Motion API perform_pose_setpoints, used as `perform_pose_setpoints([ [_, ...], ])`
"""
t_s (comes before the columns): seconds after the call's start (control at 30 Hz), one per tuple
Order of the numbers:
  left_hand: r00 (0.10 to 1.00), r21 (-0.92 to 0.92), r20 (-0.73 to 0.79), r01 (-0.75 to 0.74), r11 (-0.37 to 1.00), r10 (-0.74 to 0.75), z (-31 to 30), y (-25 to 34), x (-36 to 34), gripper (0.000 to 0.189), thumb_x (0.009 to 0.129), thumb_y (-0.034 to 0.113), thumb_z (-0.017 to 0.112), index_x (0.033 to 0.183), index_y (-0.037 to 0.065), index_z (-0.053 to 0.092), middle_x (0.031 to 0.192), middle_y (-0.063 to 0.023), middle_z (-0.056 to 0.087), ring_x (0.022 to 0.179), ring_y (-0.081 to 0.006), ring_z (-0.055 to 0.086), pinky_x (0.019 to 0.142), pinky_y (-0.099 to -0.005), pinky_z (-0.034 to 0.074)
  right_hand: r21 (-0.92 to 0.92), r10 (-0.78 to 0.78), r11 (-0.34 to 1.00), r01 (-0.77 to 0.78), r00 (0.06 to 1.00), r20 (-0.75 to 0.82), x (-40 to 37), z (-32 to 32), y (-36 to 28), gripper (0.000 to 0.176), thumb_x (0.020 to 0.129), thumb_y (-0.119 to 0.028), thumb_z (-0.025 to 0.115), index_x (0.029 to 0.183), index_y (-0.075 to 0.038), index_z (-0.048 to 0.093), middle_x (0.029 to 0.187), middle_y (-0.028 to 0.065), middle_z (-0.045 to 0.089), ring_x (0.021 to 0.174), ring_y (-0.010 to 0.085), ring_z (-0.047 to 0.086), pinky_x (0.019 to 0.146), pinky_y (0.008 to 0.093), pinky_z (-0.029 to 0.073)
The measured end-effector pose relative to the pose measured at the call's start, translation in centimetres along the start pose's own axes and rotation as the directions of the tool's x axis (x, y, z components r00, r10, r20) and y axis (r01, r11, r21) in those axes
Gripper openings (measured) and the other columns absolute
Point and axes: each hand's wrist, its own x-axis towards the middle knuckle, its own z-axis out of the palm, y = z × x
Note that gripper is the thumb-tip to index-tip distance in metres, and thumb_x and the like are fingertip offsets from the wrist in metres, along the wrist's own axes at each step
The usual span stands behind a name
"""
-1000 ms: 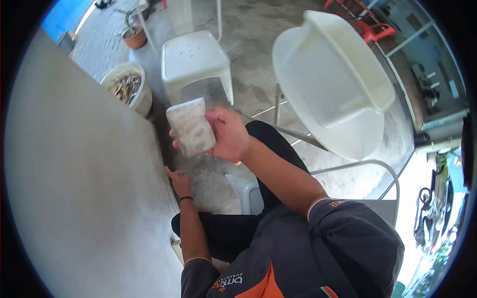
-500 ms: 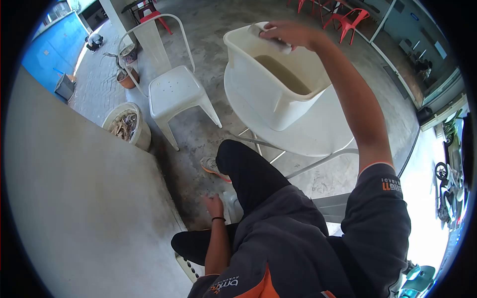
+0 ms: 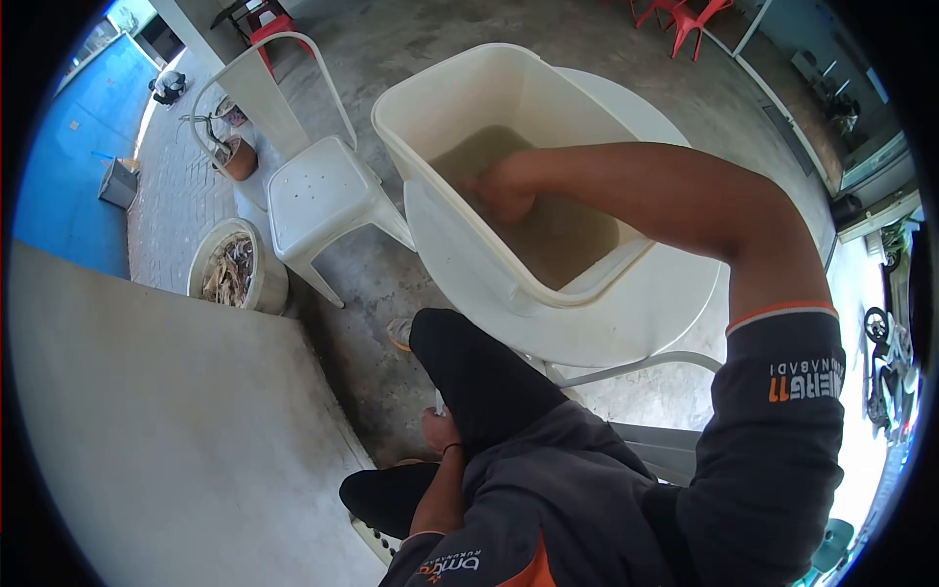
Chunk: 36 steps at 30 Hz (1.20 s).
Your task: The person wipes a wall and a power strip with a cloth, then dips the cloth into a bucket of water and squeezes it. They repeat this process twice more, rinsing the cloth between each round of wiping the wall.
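Observation:
My right hand (image 3: 509,186) reaches down into a white plastic tub (image 3: 460,220), at the surface of the murky greyish-brown water (image 3: 562,245). Its fingers curl downward and their tips are hidden by the water, so what they hold does not show. The tub stands on a round white table (image 3: 636,328) in front of me. Low between my knees is my left hand (image 3: 440,428), its fingers curled closed. A small pale thing (image 3: 438,402) shows just above that hand, too small to name.
A white metal chair (image 3: 323,191) stands left of the table. Beyond it are a bucket of dry scraps (image 3: 230,269) and a potted plant (image 3: 239,158). A pale wall (image 3: 176,411) runs along my left. Red chairs (image 3: 694,24) stand at the back.
My right hand has moved down from the tub's far rim into the water; the pale cloth-like piece it held is out of sight. The view has shifted, and my left hand stays low.

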Motion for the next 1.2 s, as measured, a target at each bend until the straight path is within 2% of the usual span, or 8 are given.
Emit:
perform_pose_setpoints([
  [0.13,0.999,-0.029,0.039,0.032,0.999,-0.031,-0.4,0.1,-0.2,0.038,0.085,0.036,0.069,0.109,0.006,0.066,0.101,-0.0170,0.069,0.094,-0.0388,0.066,0.080,-0.0500,0.051,0.075,-0.079,0.995,0.072,0.993,0.093,-1.8,-6.6,0.2,0.049,0.080,-0.026,0.054,0.122,-0.003,0.065,0.123,0.0216,0.063,0.115,0.0363,0.059,0.099,0.0442,0.045],
  [0.17,0.999,-0.040,0.047,0.029,0.999,-0.027,-0.4,-0.1,-0.1,0.039,0.085,0.036,0.069,0.110,0.006,0.065,0.101,-0.0174,0.069,0.095,-0.0389,0.066,0.080,-0.0497,0.051,0.233,0.044,0.971,-0.052,0.998,0.039,-4.1,-8.4,-0.6,0.047,0.079,-0.027,0.053,0.117,-0.003,0.066,0.115,0.0181,0.067,0.107,0.0346,0.063,0.092,0.0433,0.048],
  [0.37,0.994,-0.095,0.097,0.058,0.994,-0.049,-0.6,-0.2,0.0,0.042,0.084,0.033,0.069,0.116,0.006,0.063,0.106,-0.0201,0.068,0.100,-0.0402,0.064,0.083,-0.0486,0.050,0.643,0.060,0.763,0.061,0.985,-0.164,-9.6,-9.7,-1.5,0.041,0.085,-0.039,0.055,0.088,0.000,0.066,0.076,0.0105,0.062,0.068,0.0248,0.056,0.064,0.0391,0.045],
  [0.47,0.994,-0.082,0.096,0.063,0.995,-0.055,-0.8,0.2,-0.1,0.041,0.084,0.031,0.068,0.116,0.005,0.063,0.107,-0.0207,0.067,0.101,-0.0411,0.063,0.084,-0.0487,0.049,0.362,0.130,0.932,-0.020,0.951,-0.282,-8.9,-9.8,-2.1,0.049,0.089,-0.045,0.055,0.079,0.002,0.068,0.071,0.0148,0.063,0.065,0.0279,0.059,0.063,0.0402,0.047],
  [0.57,0.993,-0.081,0.089,0.081,0.993,-0.074,-1.2,0.4,-0.3,0.042,0.084,0.032,0.066,0.116,0.005,0.063,0.108,-0.0212,0.067,0.102,-0.0417,0.063,0.085,-0.0489,0.049,0.264,-0.030,0.951,0.160,0.900,-0.435,-6.9,-8.5,-1.1,0.050,0.092,-0.041,0.055,0.073,0.003,0.069,0.069,0.0192,0.065,0.065,0.0321,0.062,0.065,0.0444,0.050],
  [0.87,0.988,-0.067,0.117,0.114,0.991,-0.105,-2.1,1.5,-0.8,0.043,0.085,0.032,0.065,0.118,0.005,0.062,0.108,-0.0213,0.067,0.102,-0.0416,0.063,0.085,-0.0482,0.049,0.317,0.258,0.939,-0.135,0.886,-0.386,-5.0,-7.6,-2.6,0.047,0.095,-0.042,0.056,0.098,0.002,0.072,0.098,0.0235,0.069,0.089,0.0375,0.068,0.079,0.0505,0.054],
  [1.07,0.990,-0.079,0.099,0.108,0.991,-0.100,-1.9,1.2,-0.8,0.040,0.085,0.030,0.066,0.118,0.007,0.062,0.106,-0.0193,0.068,0.100,-0.0403,0.064,0.083,-0.0478,0.050,-0.011,0.283,0.957,-0.290,0.943,-0.176,-2.5,-1.6,-3.1,0.081,0.091,-0.045,0.061,0.154,-0.011,0.025,0.148,0.0296,0.034,0.117,0.0424,0.057,0.098,0.0505,0.046],
  [1.2,0.991,-0.038,0.082,0.114,0.993,-0.111,-2.2,1.6,-0.8,0.039,0.085,0.030,0.067,0.117,0.008,0.062,0.106,-0.0183,0.069,0.100,-0.0390,0.065,0.083,-0.0477,0.050,-0.146,0.258,0.957,-0.250,0.965,0.038,4.0,4.0,-1.2,0.099,0.085,-0.037,0.067,0.158,-0.014,0.004,0.149,0.0330,0.029,0.134,0.0449,0.041,0.105,0.0518,0.041],
])
